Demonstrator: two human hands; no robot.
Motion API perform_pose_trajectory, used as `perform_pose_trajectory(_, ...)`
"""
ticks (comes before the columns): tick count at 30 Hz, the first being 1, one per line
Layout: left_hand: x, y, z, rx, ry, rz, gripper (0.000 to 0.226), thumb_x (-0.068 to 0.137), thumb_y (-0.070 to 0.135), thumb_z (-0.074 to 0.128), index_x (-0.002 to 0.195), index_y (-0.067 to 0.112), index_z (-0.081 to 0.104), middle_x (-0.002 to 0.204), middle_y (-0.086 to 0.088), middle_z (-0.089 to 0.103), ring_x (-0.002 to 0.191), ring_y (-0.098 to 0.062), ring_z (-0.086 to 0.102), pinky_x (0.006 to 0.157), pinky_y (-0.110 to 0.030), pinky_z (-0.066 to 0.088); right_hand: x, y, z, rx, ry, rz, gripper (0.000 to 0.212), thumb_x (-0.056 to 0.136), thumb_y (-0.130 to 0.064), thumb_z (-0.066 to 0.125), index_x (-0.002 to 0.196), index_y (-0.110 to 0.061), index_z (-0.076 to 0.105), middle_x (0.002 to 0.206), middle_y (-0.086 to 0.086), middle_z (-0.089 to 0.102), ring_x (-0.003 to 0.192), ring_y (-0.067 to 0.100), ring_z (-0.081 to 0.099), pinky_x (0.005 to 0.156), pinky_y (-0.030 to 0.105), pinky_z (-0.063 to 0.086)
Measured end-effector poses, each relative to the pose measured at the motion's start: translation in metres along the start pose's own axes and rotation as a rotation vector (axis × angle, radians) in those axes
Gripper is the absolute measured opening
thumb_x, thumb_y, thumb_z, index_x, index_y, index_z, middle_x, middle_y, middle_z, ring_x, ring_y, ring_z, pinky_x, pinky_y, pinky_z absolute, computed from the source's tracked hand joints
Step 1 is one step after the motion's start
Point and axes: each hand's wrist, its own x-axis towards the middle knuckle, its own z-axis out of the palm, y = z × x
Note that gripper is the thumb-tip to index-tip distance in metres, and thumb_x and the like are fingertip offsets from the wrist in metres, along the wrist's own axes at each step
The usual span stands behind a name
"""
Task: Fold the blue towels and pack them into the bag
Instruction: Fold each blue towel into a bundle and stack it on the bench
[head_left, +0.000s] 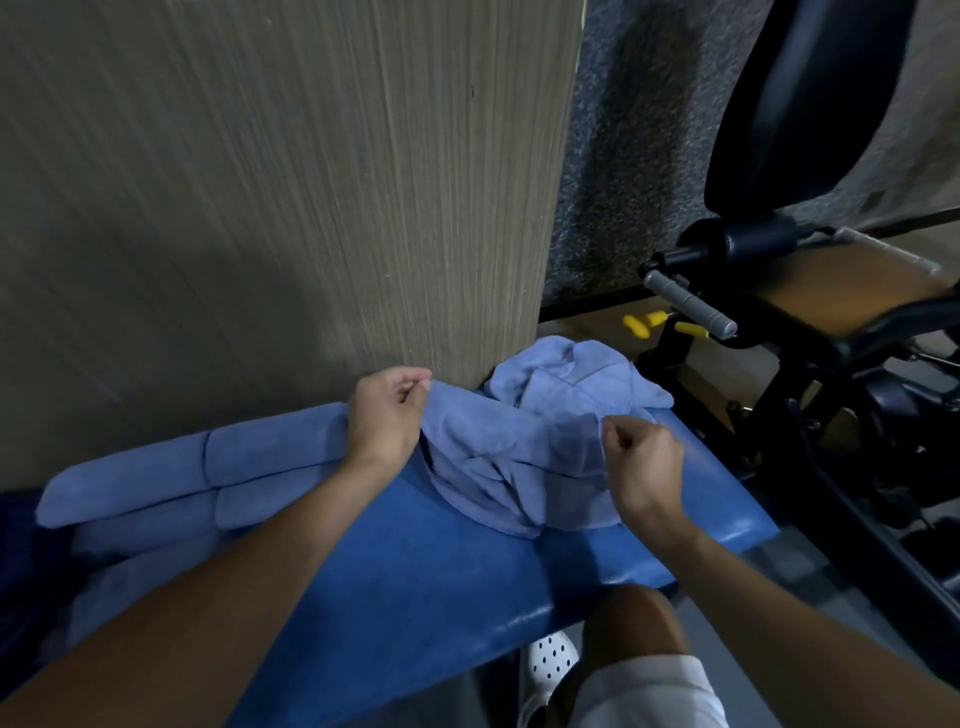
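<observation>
Left hand (387, 415): reaches forward over the bench, wrist bent slightly, thumb and fingers pinched on the far left edge of the crumpled towel (498, 457).
Right hand (641, 467): forearm angled in from the right, knuckles up, fingers curled, pinching the same towel's right edge.
Crumpled towel: bunched between the 2 hands on the blue padded bench (415, 571), close to the wooden pillar (291, 182).
Second loose towel (576, 379): heaped just behind it at the bench's far end.
Folded towels (156, 483): stacked to the left, under the left forearm.
Gym machine (779, 291): black, to the right.
</observation>
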Motion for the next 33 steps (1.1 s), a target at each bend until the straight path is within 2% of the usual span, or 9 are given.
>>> perform_pose_trajectory(4, -0.009, 0.018, -0.021, 0.036, -0.032, 0.129, 0.016, 0.092, 0.008, 0.063, 0.105, 0.007, 0.073, 0.094, -0.001, 0.072, 0.087, -0.01, 0.066, 0.082, -0.022, 0.05, -0.005, -0.006, 0.009, 0.121, -0.226, 0.151, 0.022, 0.087, -0.009, 0.061, 0.075, -0.023, 0.05, 0.066, -0.005, 0.047, 0.06, 0.003, 0.041, 0.053, 0.016, 0.031)
perform_pose_trajectory(7, -0.019, 0.017, -0.028, 0.074, -0.047, 0.162, 0.018, 0.092, 0.009, 0.064, 0.108, 0.007, 0.072, 0.089, 0.002, 0.073, 0.087, -0.012, 0.068, 0.08, -0.024, 0.052, -0.012, -0.005, 0.019, 0.127, -0.218, 0.134, 0.039, 0.085, -0.008, 0.06, 0.061, -0.021, 0.032, 0.057, -0.006, 0.033, 0.055, 0.009, 0.034, 0.054, 0.028, 0.03)
perform_pose_trajectory(10, -0.027, 0.016, -0.03, 0.1, -0.04, 0.156, 0.023, 0.091, 0.012, 0.066, 0.113, 0.008, 0.068, 0.078, 0.012, 0.069, 0.078, -0.008, 0.066, 0.076, -0.027, 0.053, -0.008, 0.0, 0.024, 0.141, -0.201, 0.183, 0.036, 0.087, -0.012, 0.061, 0.065, -0.025, 0.036, 0.061, -0.007, 0.039, 0.057, 0.01, 0.04, 0.059, 0.029, 0.034)
perform_pose_trajectory(12, -0.031, 0.014, -0.028, 0.145, -0.038, 0.158, 0.024, 0.09, 0.016, 0.067, 0.113, 0.009, 0.069, 0.078, 0.012, 0.069, 0.08, -0.01, 0.068, 0.078, -0.03, 0.054, -0.001, 0.007, 0.028, 0.144, -0.215, 0.223, 0.01, 0.089, -0.015, 0.063, 0.087, -0.018, 0.054, 0.076, -0.003, 0.052, 0.073, 0.014, 0.052, 0.069, 0.028, 0.038)
perform_pose_trajectory(15, -0.034, 0.013, -0.022, 0.177, -0.031, 0.148, 0.022, 0.09, 0.017, 0.068, 0.11, 0.01, 0.07, 0.079, 0.01, 0.069, 0.082, -0.013, 0.069, 0.078, -0.03, 0.054, 0.01, 0.016, 0.035, 0.124, -0.245, 0.288, 0.038, 0.09, -0.02, 0.064, 0.125, -0.009, 0.054, 0.101, 0.005, 0.062, 0.093, 0.021, 0.059, 0.078, 0.03, 0.045)
perform_pose_trajectory(17, -0.033, 0.014, -0.019, 0.182, -0.028, 0.135, 0.021, 0.09, 0.017, 0.068, 0.109, 0.011, 0.07, 0.077, 0.011, 0.068, 0.08, -0.01, 0.068, 0.075, -0.026, 0.053, 0.016, 0.019, 0.037, 0.115, -0.236, 0.31, 0.043, 0.09, -0.02, 0.063, 0.13, -0.012, 0.051, 0.097, 0.005, 0.065, 0.094, 0.024, 0.061, 0.084, 0.036, 0.05)
perform_pose_trajectory(23, -0.029, 0.018, -0.016, 0.156, -0.033, 0.127, 0.02, 0.089, 0.019, 0.068, 0.108, 0.012, 0.071, 0.083, 0.009, 0.071, 0.078, -0.004, 0.067, 0.073, -0.022, 0.053, 0.029, 0.02, 0.04, 0.014, -0.217, 0.239, 0.027, 0.089, -0.009, 0.058, 0.116, -0.013, 0.062, 0.065, -0.005, 0.059, 0.07, 0.018, 0.057, 0.065, 0.03, 0.049)
perform_pose_trajectory(28, -0.03, 0.026, -0.025, 0.105, -0.021, 0.124, 0.018, 0.089, 0.017, 0.069, 0.107, 0.012, 0.071, 0.075, 0.018, 0.067, 0.072, 0.005, 0.064, 0.071, -0.018, 0.052, 0.034, 0.012, 0.028, 0.091, -0.237, 0.173, 0.027, 0.089, 0.005, 0.048, 0.093, -0.005, 0.073, 0.091, 0.009, 0.07, 0.087, 0.02, 0.062, 0.063, 0.008, 0.04)
perform_pose_trajectory(33, -0.031, 0.048, -0.056, 0.047, 0.044, 0.183, 0.014, 0.09, 0.013, 0.068, 0.103, 0.011, 0.071, 0.079, 0.007, 0.072, 0.066, 0.009, 0.062, 0.068, -0.013, 0.05, 0.036, -0.019, -0.02, 0.314, -0.186, 0.235, 0.025, 0.092, 0.006, 0.049, 0.092, -0.004, 0.072, 0.092, 0.008, 0.068, 0.08, 0.011, 0.062, 0.066, 0.01, 0.047)
